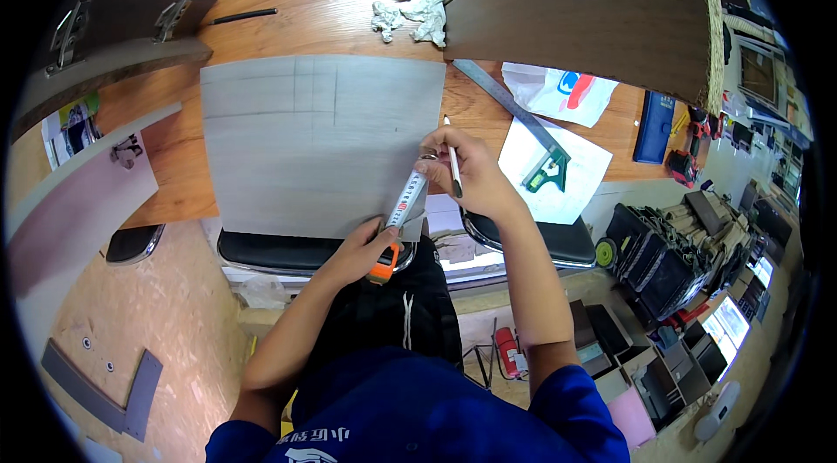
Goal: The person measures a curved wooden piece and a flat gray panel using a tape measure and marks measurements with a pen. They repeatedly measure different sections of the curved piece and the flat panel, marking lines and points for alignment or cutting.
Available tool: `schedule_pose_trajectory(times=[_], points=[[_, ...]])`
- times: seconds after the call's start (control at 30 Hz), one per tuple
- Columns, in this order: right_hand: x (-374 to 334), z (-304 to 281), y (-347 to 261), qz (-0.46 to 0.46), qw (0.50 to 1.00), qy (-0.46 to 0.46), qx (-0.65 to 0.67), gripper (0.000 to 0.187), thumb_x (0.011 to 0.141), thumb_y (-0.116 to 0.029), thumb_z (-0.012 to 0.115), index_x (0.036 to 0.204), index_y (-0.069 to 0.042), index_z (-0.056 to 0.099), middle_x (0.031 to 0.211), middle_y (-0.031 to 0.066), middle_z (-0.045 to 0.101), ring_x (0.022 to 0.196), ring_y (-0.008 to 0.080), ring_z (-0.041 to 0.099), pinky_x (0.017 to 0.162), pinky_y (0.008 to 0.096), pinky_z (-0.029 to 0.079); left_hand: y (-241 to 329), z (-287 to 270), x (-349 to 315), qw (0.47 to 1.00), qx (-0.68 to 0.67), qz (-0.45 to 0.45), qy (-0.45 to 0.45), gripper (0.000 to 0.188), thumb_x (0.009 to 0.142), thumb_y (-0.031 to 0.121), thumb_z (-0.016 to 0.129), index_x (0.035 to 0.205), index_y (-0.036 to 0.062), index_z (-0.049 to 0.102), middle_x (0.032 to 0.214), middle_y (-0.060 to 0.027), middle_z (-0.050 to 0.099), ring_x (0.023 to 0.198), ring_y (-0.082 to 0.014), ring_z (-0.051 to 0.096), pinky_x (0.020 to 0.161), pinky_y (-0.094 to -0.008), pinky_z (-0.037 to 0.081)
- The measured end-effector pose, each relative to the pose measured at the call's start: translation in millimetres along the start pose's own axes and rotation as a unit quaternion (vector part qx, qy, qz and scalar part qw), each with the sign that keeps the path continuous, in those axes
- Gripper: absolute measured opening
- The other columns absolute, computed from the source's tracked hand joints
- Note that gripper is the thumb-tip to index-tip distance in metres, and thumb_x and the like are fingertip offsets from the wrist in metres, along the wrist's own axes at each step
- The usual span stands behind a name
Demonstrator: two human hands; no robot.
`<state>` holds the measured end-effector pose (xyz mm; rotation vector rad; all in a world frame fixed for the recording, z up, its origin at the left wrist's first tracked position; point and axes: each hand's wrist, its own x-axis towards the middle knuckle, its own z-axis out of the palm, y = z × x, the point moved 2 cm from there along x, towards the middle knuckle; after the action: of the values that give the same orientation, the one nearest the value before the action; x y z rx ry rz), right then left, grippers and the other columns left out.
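Close to my body, my left hand is closed round an orange tape measure. Its white blade runs out, up and to the right, over the lower right corner of a grey board. My right hand pinches the blade's far end between thumb and fingers. A white pen with a dark lower end is also held in this hand, sticking out between the fingers. Dark straight lines cross the upper part of the board, forming a grid. The board lies flat on the wooden table, its near edge reaching the table's front.
Right of the board lie a combination square, white paper, a plastic bag and a blue notebook. A brown panel stands behind them. Crumpled tissues, a black pen and hinged panels are farther off.
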<state>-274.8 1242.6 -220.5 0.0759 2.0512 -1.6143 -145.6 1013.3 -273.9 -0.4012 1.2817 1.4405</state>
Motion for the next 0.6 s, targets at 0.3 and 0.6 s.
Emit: schedule_pose_trajectory(times=[0.3,0.6], points=[[1.5,15.1,9.6,-0.002,0.975,0.190,0.116,0.024,0.091,-0.006,0.077,0.113,0.001,0.069,0.079,0.0006,0.065,0.073,0.0086,0.061,0.068,0.0239,0.050,13.9,8.4,-10.3,0.996,-0.050,0.056,-0.056,0.029,0.113,0.026,0.045,0.128,0.0023,0.052,0.099,-0.0108,0.072,0.095,-0.0159,0.071,0.081,-0.0297,0.057],[14.7,-15.9,53.4,0.012,0.940,0.337,0.047,0.029,0.090,-0.005,0.078,0.114,0.007,0.067,0.091,0.0122,0.076,0.080,0.0134,0.071,0.072,0.0250,0.056,-55.4,71.6,23.5,0.998,-0.064,-0.011,0.019,0.028,0.113,0.033,0.045,0.110,0.0062,0.052,0.089,-0.0122,0.073,0.077,-0.0169,0.072,0.069,-0.0303,0.058]])
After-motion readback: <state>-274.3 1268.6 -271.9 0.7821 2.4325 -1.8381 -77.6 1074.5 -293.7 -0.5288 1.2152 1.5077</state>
